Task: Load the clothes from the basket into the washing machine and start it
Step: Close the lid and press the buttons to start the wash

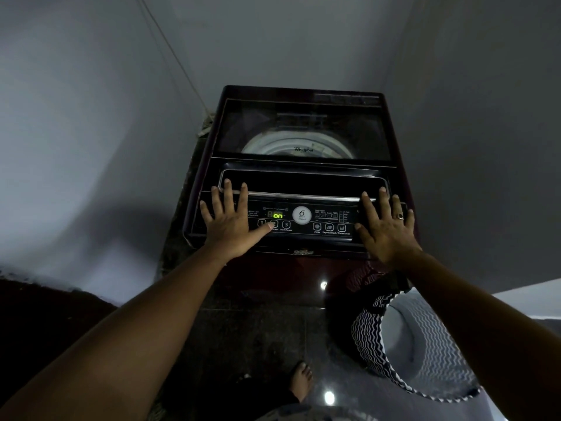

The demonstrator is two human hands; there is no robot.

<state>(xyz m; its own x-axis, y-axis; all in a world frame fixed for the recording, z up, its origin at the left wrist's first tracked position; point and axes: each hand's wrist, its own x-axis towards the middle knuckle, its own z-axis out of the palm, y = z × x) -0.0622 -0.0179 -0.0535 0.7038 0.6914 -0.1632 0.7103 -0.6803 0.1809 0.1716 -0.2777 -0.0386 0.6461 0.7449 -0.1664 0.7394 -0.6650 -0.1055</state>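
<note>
Washing machine (pixel 303 94): dark top-loader standing in a corner between grey walls (pixel 91 117), seen from above in dim light.
Lid (pixel 303 129): glass, lying shut; the pale ring of the drum (pixel 291 145) shows through it, and whether clothes lie inside cannot be told.
Control panel (pixel 303 235): along the machine's near edge, its display (pixel 277 215) lit green and reading "on"; the Start/Pause button (pixel 286 225) sits just right of the display's foot.
Left hand (pixel 227 226): flat on the panel's left end, fingers straight and spread, fingertips reaching the silver handle bar (pixel 303 196); the thumb tip lies at the button marked 2. It holds nothing.
Right hand (pixel 385 229): flat on the panel's right end, fingers likewise splayed towards the bar, a ring (pixel 400 216) on one finger. It holds nothing.
Basket (pixel 367 329): black-and-white zigzag, on the dark floor (pixel 258 335) at the machine's front right, below the right forearm; its pale inside faces the camera, contents unclear.
Foot (pixel 300 381): bare, on the floor before the machine, just left of the basket.
</note>
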